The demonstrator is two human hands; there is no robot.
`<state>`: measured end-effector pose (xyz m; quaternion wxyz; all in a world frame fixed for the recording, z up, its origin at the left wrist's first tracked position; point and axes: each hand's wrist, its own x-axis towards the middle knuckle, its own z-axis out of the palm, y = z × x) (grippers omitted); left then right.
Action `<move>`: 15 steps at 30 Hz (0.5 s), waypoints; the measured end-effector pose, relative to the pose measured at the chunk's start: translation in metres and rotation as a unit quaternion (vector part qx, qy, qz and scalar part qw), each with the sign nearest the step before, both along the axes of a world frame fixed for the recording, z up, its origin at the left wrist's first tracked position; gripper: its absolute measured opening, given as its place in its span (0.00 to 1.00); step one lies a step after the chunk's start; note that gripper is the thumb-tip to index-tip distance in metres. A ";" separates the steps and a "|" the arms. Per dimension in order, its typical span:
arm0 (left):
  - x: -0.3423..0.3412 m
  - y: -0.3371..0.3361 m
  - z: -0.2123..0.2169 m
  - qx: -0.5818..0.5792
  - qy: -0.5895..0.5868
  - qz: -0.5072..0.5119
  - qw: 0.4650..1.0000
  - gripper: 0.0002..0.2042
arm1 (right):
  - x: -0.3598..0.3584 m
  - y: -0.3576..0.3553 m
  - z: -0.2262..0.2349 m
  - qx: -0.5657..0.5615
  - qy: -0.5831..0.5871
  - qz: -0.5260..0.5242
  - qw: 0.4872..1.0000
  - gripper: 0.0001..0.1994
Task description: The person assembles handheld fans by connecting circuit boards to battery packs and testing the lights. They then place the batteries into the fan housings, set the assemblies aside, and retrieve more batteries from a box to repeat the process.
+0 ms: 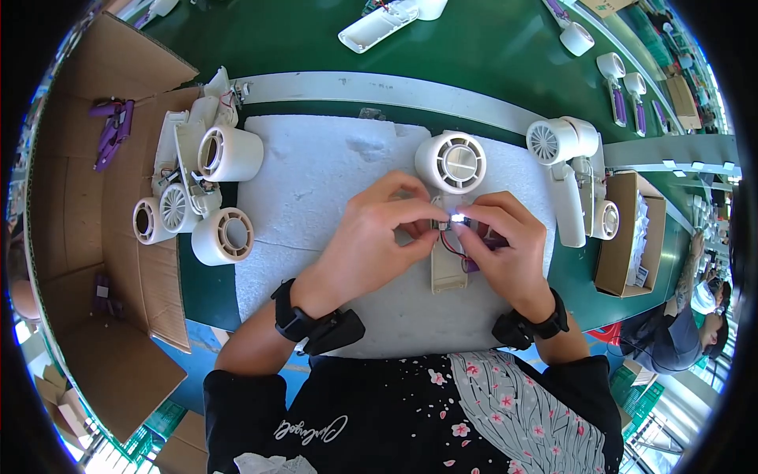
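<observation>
Over a white foam pad (304, 197), both hands meet at a small circuit board (458, 218) with a bright white light glowing on it. My left hand (363, 233) pinches the board's left end between thumb and forefinger. At the other end, the fingertips of my right hand (509, 241) close on it. Red and dark wires (450, 245) run below the board. Under my hands lies an open white handheld fan, its round grilled head (451, 163) pointing away from me and its cream handle shell (448, 272) toward me. A purple part (471, 265) shows partly beneath my right fingers.
Several white fan bodies (229, 154) crowd the pad's left side, beside a large cardboard box (118, 213) holding purple parts (115, 130). More fans (557, 142) and a small carton (620, 237) stand at right. A metal rail (379, 85) borders the green belt (276, 39). A co-worker (671, 332) sits far right.
</observation>
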<state>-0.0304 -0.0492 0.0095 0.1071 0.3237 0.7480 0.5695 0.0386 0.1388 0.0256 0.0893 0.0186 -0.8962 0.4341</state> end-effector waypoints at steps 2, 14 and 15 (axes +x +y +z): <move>-0.001 -0.001 0.002 0.016 -0.130 -0.016 0.991 0.16 | -0.001 0.001 -0.001 0.004 0.003 0.007 1.000 0.11; -0.002 0.001 0.004 -0.015 -0.202 -0.042 0.978 0.18 | -0.003 0.001 -0.004 0.026 0.017 0.016 0.999 0.11; -0.001 0.001 0.004 -0.015 -0.202 -0.042 0.978 0.18 | -0.002 0.002 -0.005 0.039 0.029 0.021 0.999 0.11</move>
